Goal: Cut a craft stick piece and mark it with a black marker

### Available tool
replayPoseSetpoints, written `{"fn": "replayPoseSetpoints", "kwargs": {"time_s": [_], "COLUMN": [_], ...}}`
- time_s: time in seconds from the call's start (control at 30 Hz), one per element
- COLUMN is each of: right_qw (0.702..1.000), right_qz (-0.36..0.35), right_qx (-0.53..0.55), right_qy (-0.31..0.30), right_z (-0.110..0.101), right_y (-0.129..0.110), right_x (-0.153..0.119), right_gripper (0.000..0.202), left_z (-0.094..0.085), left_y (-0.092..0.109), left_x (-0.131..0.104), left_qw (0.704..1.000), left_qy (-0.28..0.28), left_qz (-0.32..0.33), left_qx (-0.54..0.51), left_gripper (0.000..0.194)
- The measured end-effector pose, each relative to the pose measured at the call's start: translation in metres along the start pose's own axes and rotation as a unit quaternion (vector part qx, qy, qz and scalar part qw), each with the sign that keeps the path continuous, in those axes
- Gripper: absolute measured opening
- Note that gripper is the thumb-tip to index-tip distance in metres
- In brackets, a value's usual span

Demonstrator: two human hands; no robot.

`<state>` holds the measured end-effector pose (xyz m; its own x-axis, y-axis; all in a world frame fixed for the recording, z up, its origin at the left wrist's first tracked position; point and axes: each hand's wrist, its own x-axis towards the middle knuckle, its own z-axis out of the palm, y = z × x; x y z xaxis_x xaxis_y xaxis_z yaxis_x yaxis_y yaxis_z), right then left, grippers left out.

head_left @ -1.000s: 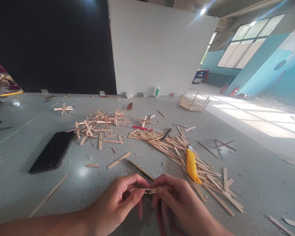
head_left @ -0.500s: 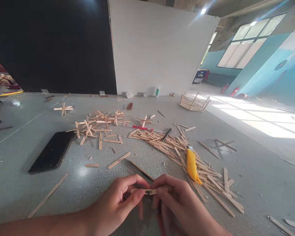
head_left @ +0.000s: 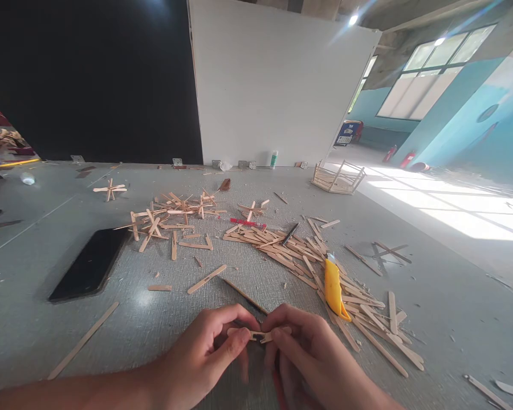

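Both my hands grip one wooden craft stick [head_left: 267,336] near the table's front edge. My left hand [head_left: 214,344] pinches its left end between thumb and fingers, and my right hand [head_left: 305,344] pinches the right end. A dark gap shows in the stick's middle, where the wood is cut or split, and the stick looks slightly bent. Just beyond my hands lies a thin pencil-like rod [head_left: 244,295], its near end hidden by my fingers. A slotted craft stick [head_left: 207,279] rests farther left. Something red [head_left: 277,387] shows partly beneath my right hand.
A yellow utility knife [head_left: 333,285] lies on a pile of craft sticks [head_left: 290,253] at right, along with a dark pen [head_left: 290,233]. To the left are a black phone [head_left: 89,265] and stick assemblies [head_left: 183,208]. A small stick frame [head_left: 338,177] and glue bottle [head_left: 274,159] stand behind.
The gap in the middle of the craft stick looks wider and the stick more bent. My hands have barely moved and keep their pinch on both ends.
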<state>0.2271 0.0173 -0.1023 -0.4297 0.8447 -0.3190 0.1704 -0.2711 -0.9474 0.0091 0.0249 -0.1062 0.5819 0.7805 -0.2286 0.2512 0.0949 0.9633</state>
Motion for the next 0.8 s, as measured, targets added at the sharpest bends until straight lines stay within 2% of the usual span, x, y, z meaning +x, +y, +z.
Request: {"fn": "replayPoseSetpoints", "kwargs": {"time_s": [0.43,0.8], "right_qw": [0.998,0.991], "right_qz": [0.018,-0.004], "right_qx": [-0.063,-0.130], "right_qy": [0.000,0.016], "right_z": [0.0000,0.0004], "right_y": [-0.0011,-0.0026], "right_x": [-0.0007,-0.0029], "right_gripper": [0.029,0.027], "left_z": [-0.0014,-0.0019], "left_y": [0.0047,0.0068], "left_x": [-0.0007,0.0001], "left_qw": [1.000,1.000], "left_qy": [-0.018,-0.017], "left_qz": [-0.018,0.005], "left_qx": [0.011,0.014], "left_gripper": [0.051,0.049]}}
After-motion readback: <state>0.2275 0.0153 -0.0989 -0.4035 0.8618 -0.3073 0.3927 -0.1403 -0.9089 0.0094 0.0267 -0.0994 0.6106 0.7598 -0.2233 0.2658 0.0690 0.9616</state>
